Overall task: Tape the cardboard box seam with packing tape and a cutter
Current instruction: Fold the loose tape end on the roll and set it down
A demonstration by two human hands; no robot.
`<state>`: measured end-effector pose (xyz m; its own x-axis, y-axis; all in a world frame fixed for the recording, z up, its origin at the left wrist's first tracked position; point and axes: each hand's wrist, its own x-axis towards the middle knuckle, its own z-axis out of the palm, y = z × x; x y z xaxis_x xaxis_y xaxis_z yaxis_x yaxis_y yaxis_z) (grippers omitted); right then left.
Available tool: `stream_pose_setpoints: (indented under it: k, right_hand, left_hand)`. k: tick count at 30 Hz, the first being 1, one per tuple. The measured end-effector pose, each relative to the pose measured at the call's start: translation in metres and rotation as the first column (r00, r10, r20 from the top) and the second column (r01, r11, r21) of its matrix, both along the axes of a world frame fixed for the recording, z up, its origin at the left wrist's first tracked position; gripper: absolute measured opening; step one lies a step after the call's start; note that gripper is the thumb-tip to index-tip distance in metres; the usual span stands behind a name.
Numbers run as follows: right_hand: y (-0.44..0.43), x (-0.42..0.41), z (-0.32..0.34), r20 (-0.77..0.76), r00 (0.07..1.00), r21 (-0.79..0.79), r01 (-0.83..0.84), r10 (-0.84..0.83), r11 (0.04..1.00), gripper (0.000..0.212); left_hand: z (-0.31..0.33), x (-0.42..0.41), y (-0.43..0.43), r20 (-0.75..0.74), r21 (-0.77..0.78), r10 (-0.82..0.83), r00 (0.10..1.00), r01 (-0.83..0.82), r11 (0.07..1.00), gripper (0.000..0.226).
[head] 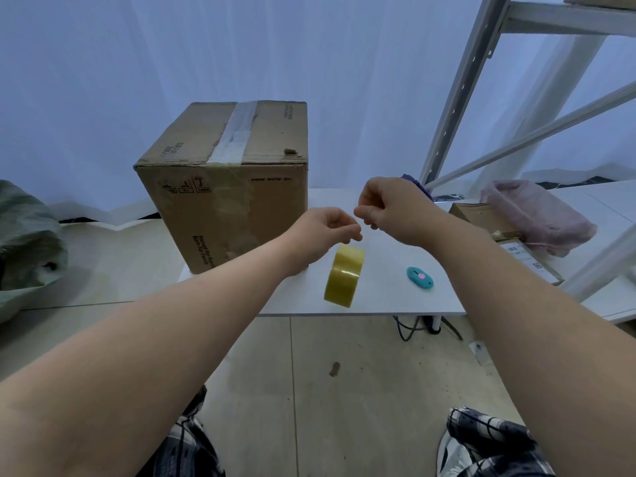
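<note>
A brown cardboard box stands on the left part of a low white table. Old clear tape runs along its top seam. A yellowish packing tape roll is tilted on edge just right of the box. My left hand has its fingertips closed on the top of the roll. My right hand is pinched shut just above and beside the left fingertips, apparently on the tape's free end, though the clear strip is hard to see. A teal cutter with a pink button lies on the table right of the roll.
A flat cardboard parcel and a pink bag lie at the table's right. A white metal shelf frame rises behind them. A green sack sits on the floor at the left, and cables hang under the table.
</note>
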<state>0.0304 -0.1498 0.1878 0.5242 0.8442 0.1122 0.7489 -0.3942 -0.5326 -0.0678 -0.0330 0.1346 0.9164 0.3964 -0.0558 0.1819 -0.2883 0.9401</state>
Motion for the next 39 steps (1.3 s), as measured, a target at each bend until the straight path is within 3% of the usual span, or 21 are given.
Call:
stream_pose_setpoints:
  k: [3, 8, 12, 15, 19, 26, 28, 31, 39]
  right_hand:
    - [0.0, 0.001, -0.015, -0.061, 0.997, 0.008, 0.05, -0.049, 0.999, 0.013]
    - [0.003, 0.0, -0.037, -0.381, 0.909, 0.052, 0.205, -0.171, 0.977, 0.035]
    - [0.008, 0.002, -0.048, -0.356, 0.91, 0.067, 0.252, -0.213, 0.965, 0.013]
    - [0.007, 0.004, -0.05, -0.386, 0.899, 0.055, 0.247, -0.207, 0.968, 0.027]
    - [0.004, 0.003, -0.048, -0.471, 0.871, 0.099, 0.213, -0.142, 0.972, 0.025]
    - [-0.005, 0.006, -0.048, -0.363, 0.932, 0.036, 0.035, -0.019, 0.999, 0.035]
    - [-0.001, 0.004, -0.047, -0.211, 0.977, 0.034, 0.049, -0.041, 0.998, 0.029]
    - [0.008, 0.002, -0.046, -0.024, 0.996, 0.039, 0.091, -0.09, 0.995, 0.022]
    - [0.008, 0.001, -0.047, 0.008, 0.996, 0.035, 0.085, -0.086, 0.996, 0.023]
  left_hand:
    - [-0.008, 0.001, 0.0, -0.043, 0.027, 0.041, 0.998, -0.04, 0.999, 0.013]
    - [-0.016, 0.003, -0.001, -0.108, 0.048, 0.044, 0.993, -0.039, 0.998, 0.014]
    - [-0.016, 0.005, -0.002, -0.085, 0.037, 0.101, 0.991, -0.098, 0.995, 0.021]
    - [-0.012, 0.005, 0.0, -0.036, 0.044, 0.098, 0.995, -0.096, 0.994, 0.025]
    - [-0.007, 0.002, 0.003, 0.055, 0.059, 0.059, 0.997, -0.062, 0.996, 0.024]
    - [-0.008, 0.004, 0.006, 0.086, 0.199, 0.118, 0.989, -0.133, 0.971, 0.015]
    - [-0.007, 0.007, 0.004, 0.04, 0.373, 0.168, 0.985, -0.171, 0.912, 0.014]
    - [-0.003, 0.007, 0.0, 0.051, 0.633, 0.199, 0.979, -0.186, 0.751, 0.008]
    - [0.001, 0.0, 0.007, 0.043, 0.718, 0.127, 0.991, -0.119, 0.686, 0.008]
